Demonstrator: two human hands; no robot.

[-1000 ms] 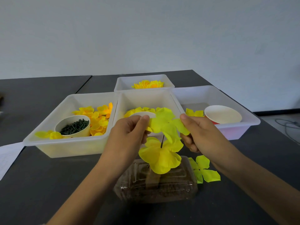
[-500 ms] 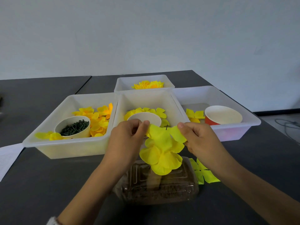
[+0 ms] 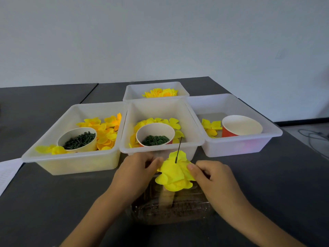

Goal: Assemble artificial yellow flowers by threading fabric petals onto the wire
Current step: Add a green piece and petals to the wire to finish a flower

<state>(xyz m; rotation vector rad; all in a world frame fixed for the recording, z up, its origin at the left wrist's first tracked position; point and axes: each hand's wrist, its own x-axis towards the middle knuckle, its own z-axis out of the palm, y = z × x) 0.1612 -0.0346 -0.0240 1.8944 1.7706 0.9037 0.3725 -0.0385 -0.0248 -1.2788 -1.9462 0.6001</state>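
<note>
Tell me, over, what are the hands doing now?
Both hands, left and right, pinch the petals. Wire pokes up through them. Nothing blocking.

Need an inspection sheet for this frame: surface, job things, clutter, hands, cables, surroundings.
Surface: dark grey table.
Job's things: yellow fabric petals threaded on a thin dark wire, standing in a clear plastic box; four white plastic trays holding loose petals and paper cups, two with small dark green pieces.
Clutter: white paper sheet at left edge.
Grippers: left hand and right hand pinch the petals.
Cables: dark cable on floor, right.
Surroundings: plain pale wall.
</note>
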